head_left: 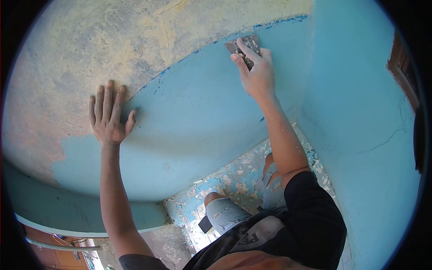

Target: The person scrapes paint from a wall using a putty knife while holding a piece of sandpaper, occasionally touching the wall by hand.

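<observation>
My left hand (108, 114) lies flat on the wall with its fingers spread, over the stripped, mottled part and near the blue paint. It holds nothing. Up and to the right, my right hand (257, 72) grips a dark, flat scraper (252, 43) with a worn, speckled surface. The scraper rests against the blue wall (198, 99), just below the edge where the blue paint meets the bare beige wall (130, 36). Darker blue specks run along that edge.
Paint flakes (238, 177) cover the floor below, around my knees. A side wall (355, 112) with a crack stands at the right, with a brown wooden frame (402, 67). At the lower left are a curved ledge (67, 230) and a pipe (63, 245).
</observation>
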`<control>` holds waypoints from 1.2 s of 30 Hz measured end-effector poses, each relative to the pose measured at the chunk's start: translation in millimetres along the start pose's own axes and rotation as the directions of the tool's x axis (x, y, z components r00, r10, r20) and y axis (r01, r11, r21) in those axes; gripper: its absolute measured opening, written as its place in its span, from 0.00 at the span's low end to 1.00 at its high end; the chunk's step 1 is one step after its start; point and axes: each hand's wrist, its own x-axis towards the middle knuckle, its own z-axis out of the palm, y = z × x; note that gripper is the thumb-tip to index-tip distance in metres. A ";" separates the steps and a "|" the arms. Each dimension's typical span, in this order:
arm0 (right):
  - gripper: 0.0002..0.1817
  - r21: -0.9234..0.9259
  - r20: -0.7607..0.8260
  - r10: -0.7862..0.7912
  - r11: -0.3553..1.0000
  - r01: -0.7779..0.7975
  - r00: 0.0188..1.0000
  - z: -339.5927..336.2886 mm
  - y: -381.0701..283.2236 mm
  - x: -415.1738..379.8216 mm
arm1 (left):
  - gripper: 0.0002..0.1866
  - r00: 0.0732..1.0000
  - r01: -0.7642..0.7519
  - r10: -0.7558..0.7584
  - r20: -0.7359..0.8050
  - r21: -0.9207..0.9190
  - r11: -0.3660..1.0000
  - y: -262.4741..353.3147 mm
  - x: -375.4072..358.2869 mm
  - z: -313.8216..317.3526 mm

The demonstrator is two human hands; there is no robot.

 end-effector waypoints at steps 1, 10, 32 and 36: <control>0.27 0.005 0.000 0.003 1.000 -0.003 1.000 0.5 3.5 -1.9 | 0.30 1.000 0.015 -0.015 -0.009 -0.002 1.000 -1.0 2.1 0.0; 0.25 0.033 -0.084 -0.111 0.993 0.114 0.990 12.6 -8.4 12.0 | 0.30 1.000 0.008 -0.007 -0.010 0.003 1.000 -2.0 1.7 0.6; 0.54 -0.017 0.023 -0.072 0.997 0.073 0.997 -6.0 20.8 -5.8 | 0.31 1.000 -0.006 0.006 -0.023 0.020 1.000 -4.0 0.1 3.0; 0.54 -0.136 0.020 -0.075 0.988 0.077 0.997 -6.0 16.5 13.7 | 0.31 1.000 -0.006 0.006 -0.031 0.015 1.000 -4.6 -0.7 5.5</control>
